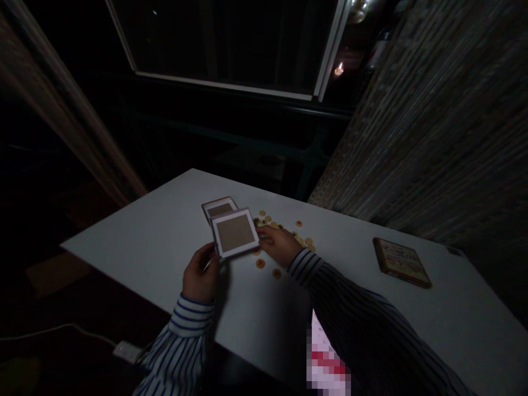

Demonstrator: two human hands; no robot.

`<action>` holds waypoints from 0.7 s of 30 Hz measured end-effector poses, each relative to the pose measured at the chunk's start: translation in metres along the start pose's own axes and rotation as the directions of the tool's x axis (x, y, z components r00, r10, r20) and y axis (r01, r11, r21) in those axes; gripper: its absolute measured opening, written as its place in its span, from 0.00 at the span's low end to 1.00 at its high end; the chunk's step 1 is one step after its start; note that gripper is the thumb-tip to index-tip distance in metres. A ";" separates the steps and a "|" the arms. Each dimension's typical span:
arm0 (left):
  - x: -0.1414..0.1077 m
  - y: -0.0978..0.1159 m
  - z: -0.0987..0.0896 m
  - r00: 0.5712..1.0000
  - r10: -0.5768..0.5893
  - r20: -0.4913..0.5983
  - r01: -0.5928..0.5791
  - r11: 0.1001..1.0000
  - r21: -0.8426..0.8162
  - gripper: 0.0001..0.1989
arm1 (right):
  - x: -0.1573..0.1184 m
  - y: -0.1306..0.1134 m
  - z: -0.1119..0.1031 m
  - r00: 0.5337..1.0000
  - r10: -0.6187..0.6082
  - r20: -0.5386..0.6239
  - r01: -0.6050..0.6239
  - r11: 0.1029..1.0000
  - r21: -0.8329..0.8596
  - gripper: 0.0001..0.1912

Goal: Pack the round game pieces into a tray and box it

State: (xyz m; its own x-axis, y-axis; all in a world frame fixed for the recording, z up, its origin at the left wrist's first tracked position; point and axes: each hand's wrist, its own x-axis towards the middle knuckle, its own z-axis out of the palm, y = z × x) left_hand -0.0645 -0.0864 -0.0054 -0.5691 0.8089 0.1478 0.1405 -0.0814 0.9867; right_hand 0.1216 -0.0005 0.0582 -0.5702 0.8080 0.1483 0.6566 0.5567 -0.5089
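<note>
Between my two hands is a shallow square box half (236, 231), white along the inner edges with a grey-brown bottom, nothing inside it. My left hand (201, 274) is closed on its lower left edge. On the right edge, the fingers of my right hand (281, 245) are closed too. Partly hidden behind it, a second shallow box half (220, 208) lies on the table. Round, pale yellow game discs (260, 264), some with red or dark marks, are scattered by my right hand, which covers part of them.
The white table (136, 236) fills the middle. Toward its right side lies a flat printed box (401, 262). A lit screen (325, 352), partly blurred, sits below my right forearm. String curtains (396, 126) hang at the right; a white power strip (127, 351) is at lower left.
</note>
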 end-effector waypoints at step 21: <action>-0.009 0.012 0.027 0.994 0.033 0.101 -0.021 0.993 -0.114 0.23 | -0.032 0.026 -0.017 0.983 0.074 -0.166 -0.052 0.989 0.136 0.18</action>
State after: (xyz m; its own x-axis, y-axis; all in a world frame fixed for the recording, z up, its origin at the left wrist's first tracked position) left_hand -0.0360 -0.0793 0.0033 -0.4797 0.8603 0.1726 0.0589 -0.1647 0.9846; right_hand 0.1652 -0.0089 0.0543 -0.4302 0.8678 0.2488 0.6117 0.4828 -0.6266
